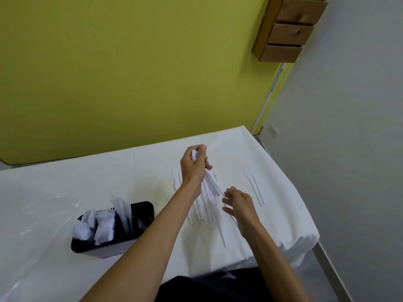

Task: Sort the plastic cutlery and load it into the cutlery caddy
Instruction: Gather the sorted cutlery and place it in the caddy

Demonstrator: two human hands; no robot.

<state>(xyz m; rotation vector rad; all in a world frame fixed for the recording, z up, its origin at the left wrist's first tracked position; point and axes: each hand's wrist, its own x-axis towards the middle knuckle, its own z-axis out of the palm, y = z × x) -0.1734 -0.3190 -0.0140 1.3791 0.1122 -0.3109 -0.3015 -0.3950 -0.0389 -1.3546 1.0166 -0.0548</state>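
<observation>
Your left hand (194, 164) grips one fanned bundle of white plastic knives (210, 186), count unclear, above the white-clothed table (152, 162). Your right hand (238, 205), fingers spread and relaxed, touches the bundle's tips. Two loose white pieces (254, 184) lie right. One black rectangular cutlery caddy (113, 227), left, holds spoons, forks and knives.

White knife bundle (209, 192) fanned above table; black caddy (113, 243) holds upright spoons, forks
</observation>
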